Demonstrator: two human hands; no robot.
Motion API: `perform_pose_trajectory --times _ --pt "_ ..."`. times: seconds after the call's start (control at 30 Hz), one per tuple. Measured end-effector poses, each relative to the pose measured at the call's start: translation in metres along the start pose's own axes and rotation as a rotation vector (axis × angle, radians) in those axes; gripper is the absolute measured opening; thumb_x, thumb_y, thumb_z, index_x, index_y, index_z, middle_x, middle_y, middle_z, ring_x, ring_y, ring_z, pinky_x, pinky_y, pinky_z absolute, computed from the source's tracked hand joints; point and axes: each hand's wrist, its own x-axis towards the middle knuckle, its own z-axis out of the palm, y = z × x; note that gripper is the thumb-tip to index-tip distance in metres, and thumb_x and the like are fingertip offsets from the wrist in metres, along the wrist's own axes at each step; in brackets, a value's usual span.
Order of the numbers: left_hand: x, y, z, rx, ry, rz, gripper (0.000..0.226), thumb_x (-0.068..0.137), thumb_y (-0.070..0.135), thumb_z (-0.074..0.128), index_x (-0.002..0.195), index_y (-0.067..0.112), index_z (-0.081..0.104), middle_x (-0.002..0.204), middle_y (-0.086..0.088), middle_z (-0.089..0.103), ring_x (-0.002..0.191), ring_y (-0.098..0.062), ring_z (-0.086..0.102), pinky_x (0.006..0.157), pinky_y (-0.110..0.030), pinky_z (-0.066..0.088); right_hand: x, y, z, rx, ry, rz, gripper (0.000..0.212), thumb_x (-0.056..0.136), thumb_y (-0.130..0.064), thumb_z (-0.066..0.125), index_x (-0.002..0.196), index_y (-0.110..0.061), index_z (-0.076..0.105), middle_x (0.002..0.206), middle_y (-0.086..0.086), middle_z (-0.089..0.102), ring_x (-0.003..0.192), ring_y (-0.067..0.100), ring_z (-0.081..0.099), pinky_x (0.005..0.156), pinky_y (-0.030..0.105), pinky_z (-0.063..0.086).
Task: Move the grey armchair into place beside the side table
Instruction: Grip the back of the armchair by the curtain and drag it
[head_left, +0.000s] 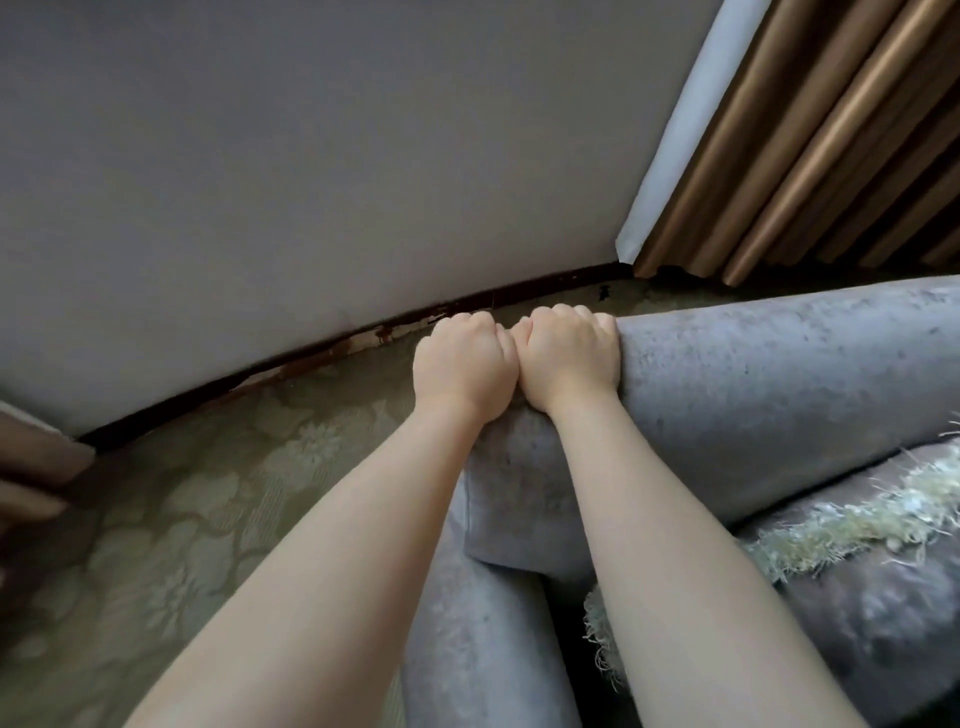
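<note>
Two bare hands grip the rounded top edge of the grey armchair, side by side and touching, fingers curled over its far side. The left hand sits at the chair's corner, the right hand just beside it. The armchair fills the near right, close to a grey wall and dark skirting board, on green floral carpet. Bronze curtains hang far right. A fringed cushion lies inside the chair.
</note>
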Motion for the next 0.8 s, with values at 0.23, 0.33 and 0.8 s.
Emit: perform_pose_trajectory --times 0.23,0.33,0.8 --pt "-0.048 -0.012 -0.022 0.0 -0.03 -0.039 0.036 0.089 0.034 0.023 0.063 0.013 0.038 0.079 -0.01 0.057 0.081 -0.032 0.052 0.065 -0.038 0.037 -0.044 -0.02 -0.006 0.0 -0.048 -0.049 0.036 0.092 -0.027 0.032 0.084 -0.011 0.063 0.096 0.007 0.065 0.095 0.027 0.052 0.084 0.037 0.029" --pt "-0.044 -0.018 -0.017 0.0 -0.036 -0.033 0.032 0.092 0.028 0.029 0.066 0.013 0.041 0.079 -0.008 0.057 0.08 -0.031 0.052 0.063 -0.035 0.032 -0.042 -0.021 -0.005 0.01 -0.021 -0.012 0.034 0.089 -0.027 0.033 0.076 -0.012 0.06 0.089 0.006 0.064 0.09 0.026 0.052 0.082 0.036 0.029" --pt "-0.03 -0.026 -0.007 -0.062 0.079 0.018 0.04 0.08 0.029 0.027 0.056 0.007 0.051 0.059 -0.012 0.057 0.055 -0.032 0.053 0.051 -0.034 0.036 -0.028 -0.024 0.009 0.094 0.226 0.022 0.035 0.075 -0.03 0.036 0.051 -0.015 0.055 0.055 0.003 0.056 0.059 0.027 0.048 0.063 0.034 0.029"
